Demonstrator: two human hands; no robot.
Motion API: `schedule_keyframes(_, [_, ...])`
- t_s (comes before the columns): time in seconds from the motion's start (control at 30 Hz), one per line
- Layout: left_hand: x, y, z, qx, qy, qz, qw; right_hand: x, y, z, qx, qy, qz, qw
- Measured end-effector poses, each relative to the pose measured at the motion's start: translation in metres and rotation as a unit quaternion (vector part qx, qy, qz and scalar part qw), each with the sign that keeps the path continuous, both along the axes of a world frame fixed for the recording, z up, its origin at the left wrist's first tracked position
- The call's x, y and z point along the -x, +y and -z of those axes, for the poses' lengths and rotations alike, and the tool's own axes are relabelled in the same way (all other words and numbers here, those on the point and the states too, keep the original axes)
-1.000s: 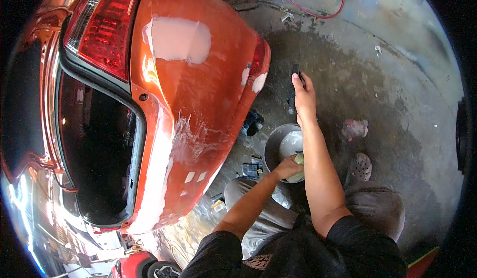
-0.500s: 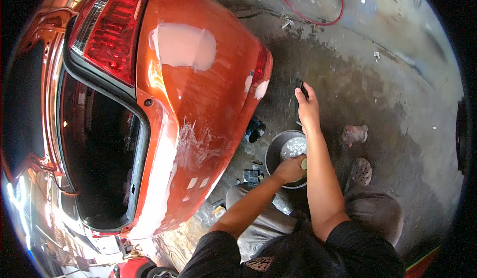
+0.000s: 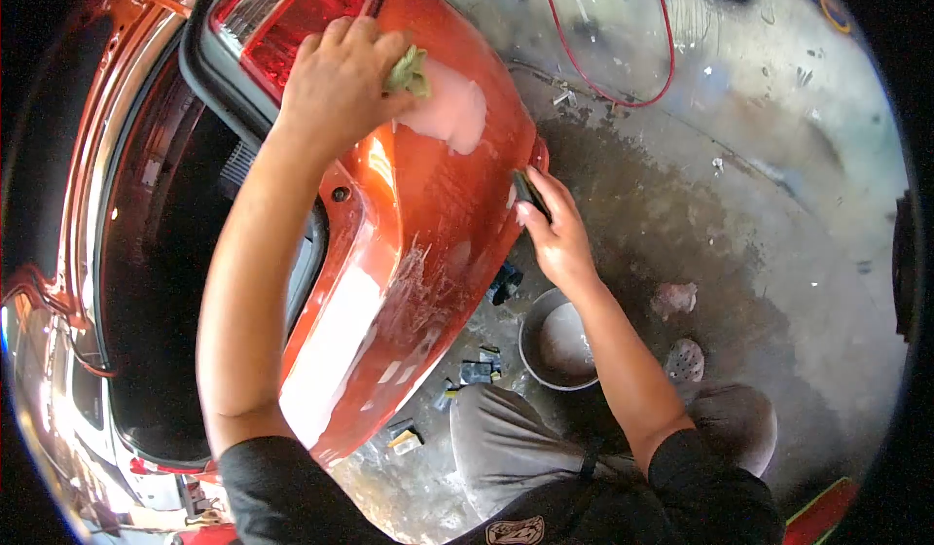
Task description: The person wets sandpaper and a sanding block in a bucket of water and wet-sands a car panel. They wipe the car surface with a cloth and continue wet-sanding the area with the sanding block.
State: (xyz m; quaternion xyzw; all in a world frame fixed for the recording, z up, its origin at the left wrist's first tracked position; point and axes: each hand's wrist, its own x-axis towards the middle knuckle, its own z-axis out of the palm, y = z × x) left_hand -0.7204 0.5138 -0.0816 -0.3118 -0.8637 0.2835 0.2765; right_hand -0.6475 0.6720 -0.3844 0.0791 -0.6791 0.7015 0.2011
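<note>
My left hand [image 3: 342, 83] is raised over the rear corner of an orange car [image 3: 457, 195], beside the red tail light [image 3: 302, 19]. It grips a crumpled pale green cloth [image 3: 409, 73] at the edge of a pink filler patch [image 3: 452, 112]. Lower on the right, my right hand [image 3: 559, 238] pinches a dark flat sanding block [image 3: 527, 195] close to the bumper's edge. Whether the block touches the paint I cannot tell. Below that hand a metal bucket [image 3: 530, 355] of cloudy water stands on the floor, partly behind my right forearm.
Small dark and yellow pieces [image 3: 477, 372] lie on the wet concrete floor [image 3: 759, 282] between car and bucket. A crumpled plastic bag [image 3: 673, 299] rests right of my forearm. A red hose [image 3: 671, 49] loops at the far side. Whitish scuffs mark the bumper.
My left hand has come up out of the bucket with the green cloth to the car's filler patch. My right hand has moved left with the block, towards the bumper.
</note>
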Motion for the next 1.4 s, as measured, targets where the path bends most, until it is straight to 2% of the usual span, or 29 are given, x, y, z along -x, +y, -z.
schedule_keyframes(0.07, [0.029, -0.024, 0.009, 0.076, 0.043, 0.171, 0.981, 0.008, -0.005, -0.054, -0.062, 0.070, 0.022, 0.995])
schedule_keyframes(0.17, [0.040, -0.017, -0.011, 0.121, -0.118, 0.055, 0.984, 0.039, -0.019, -0.081, -0.049, 0.104, 0.026, 0.993])
schedule_keyframes(0.27, [0.044, 0.000, -0.029, 0.176, -0.103, -0.031, 0.978, 0.063, -0.031, -0.097, -0.080, 0.130, 0.049, 0.987])
schedule_keyframes(0.37, [0.035, -0.010, -0.078, 0.069, -0.009, 0.045, 0.997, 0.077, -0.046, -0.119, -0.083, 0.146, 0.046, 0.985])
schedule_keyframes(0.43, [0.019, -0.001, -0.110, 0.053, -0.008, 0.018, 0.998, 0.103, -0.055, -0.143, -0.100, 0.167, 0.079, 0.978])
schedule_keyframes(0.5, [0.013, -0.004, -0.110, 0.040, 0.006, 0.023, 0.999, 0.117, -0.063, -0.156, -0.103, 0.173, 0.095, 0.975])
schedule_keyframes(0.6, [0.022, -0.016, -0.091, 0.017, 0.038, 0.062, 0.997, 0.086, -0.076, -0.117, -0.154, 0.263, 0.128, 0.944])
schedule_keyframes(0.63, [0.027, -0.018, -0.089, 0.002, 0.047, 0.065, 0.997, 0.063, -0.084, -0.102, -0.110, 0.238, 0.082, 0.961])
schedule_keyframes(0.67, [0.030, -0.018, -0.086, -0.015, 0.051, 0.066, 0.996, 0.050, -0.084, -0.097, -0.116, 0.231, 0.069, 0.964])
schedule_keyframes(0.73, [0.033, -0.015, -0.081, -0.022, 0.073, 0.043, 0.996, 0.075, -0.083, -0.108, -0.137, 0.269, 0.102, 0.948])
schedule_keyframes(0.83, [0.028, -0.014, -0.080, -0.034, 0.070, 0.034, 0.996, 0.134, -0.069, -0.181, -0.130, 0.210, 0.127, 0.961])
schedule_keyframes(0.93, [0.029, -0.016, -0.083, -0.041, 0.063, 0.043, 0.996, 0.128, -0.076, -0.172, -0.142, 0.224, 0.145, 0.953])
schedule_keyframes(0.97, [0.030, -0.017, -0.082, -0.041, 0.065, 0.052, 0.996, 0.110, -0.082, -0.150, -0.125, 0.227, 0.109, 0.960])
schedule_keyframes(1.0, [0.031, -0.018, -0.082, -0.042, 0.067, 0.062, 0.995, 0.086, -0.083, -0.134, -0.169, 0.294, 0.134, 0.931])
schedule_keyframes(1.07, [0.029, -0.019, -0.082, -0.044, 0.065, 0.068, 0.995, 0.073, -0.086, -0.128, -0.152, 0.248, 0.098, 0.952])
schedule_keyframes(1.17, [0.031, -0.019, -0.081, -0.045, 0.068, 0.073, 0.994, 0.132, -0.076, -0.169, -0.145, 0.237, 0.146, 0.950])
schedule_keyframes(1.27, [0.029, -0.019, -0.082, -0.034, 0.065, 0.063, 0.995, 0.138, -0.077, -0.178, -0.144, 0.229, 0.167, 0.948])
schedule_keyframes(1.33, [0.032, -0.017, -0.083, -0.020, 0.071, 0.038, 0.997, 0.090, -0.087, -0.143, -0.191, 0.275, 0.180, 0.925])
schedule_keyframes(1.4, [0.027, -0.017, -0.082, -0.033, 0.069, 0.052, 0.996, 0.071, -0.088, -0.122, -0.173, 0.255, 0.121, 0.943])
